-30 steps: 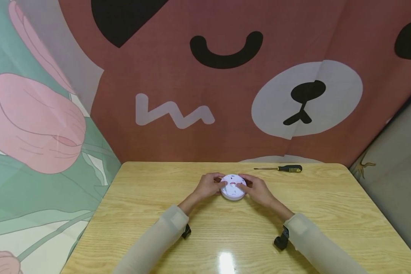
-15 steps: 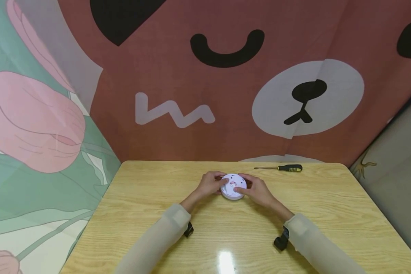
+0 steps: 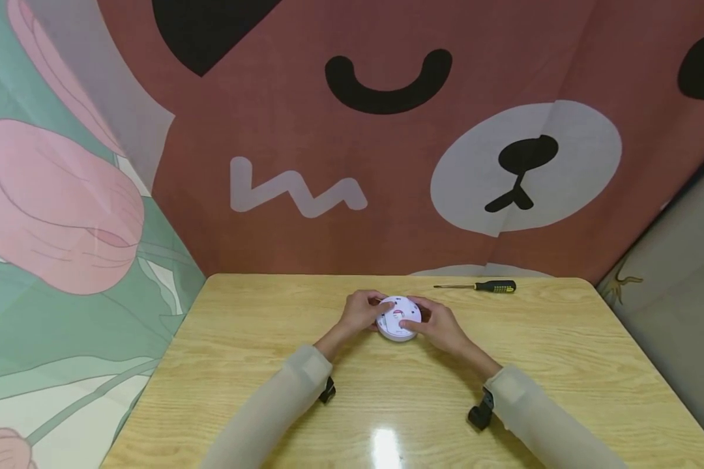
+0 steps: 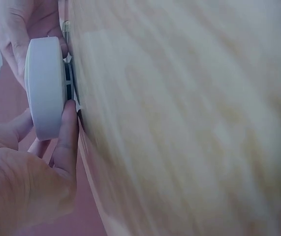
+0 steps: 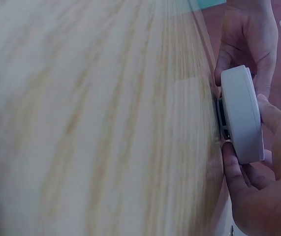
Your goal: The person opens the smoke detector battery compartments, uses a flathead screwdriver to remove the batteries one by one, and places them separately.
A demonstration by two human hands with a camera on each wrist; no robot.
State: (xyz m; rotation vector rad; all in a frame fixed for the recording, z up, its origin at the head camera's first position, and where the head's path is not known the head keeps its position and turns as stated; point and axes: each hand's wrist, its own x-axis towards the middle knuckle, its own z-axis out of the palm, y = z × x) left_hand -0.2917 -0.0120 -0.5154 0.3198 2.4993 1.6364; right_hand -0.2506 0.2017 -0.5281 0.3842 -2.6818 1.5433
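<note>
A round white smoke detector [image 3: 396, 332] is held between both hands just over the wooden table, its printed face up. My left hand [image 3: 360, 314] grips the left side, thumb on the printed face and fingers beneath. On the right side my right hand [image 3: 444, 327] grips it likewise, its thumb lower on the face. The left wrist view shows the smooth white side of the smoke detector [image 4: 46, 91] and dark slots on its underside, close to the tabletop. In the right wrist view, right-hand fingers [image 5: 234, 172] support the underside; whether it touches the table cannot be told.
A screwdriver [image 3: 495, 286] with a black and yellow handle lies near the back edge of the wooden table [image 3: 252, 339], right of the hands. Behind the table hangs a printed bear cloth [image 3: 305, 247]. Black wrist cameras [image 3: 480, 417] hang below the sleeves.
The left thumb has slid forward across the printed face, while the right thumb has moved back toward the person. The face appears turned slightly clockwise. Both hands keep hold; the screwdriver stays put.
</note>
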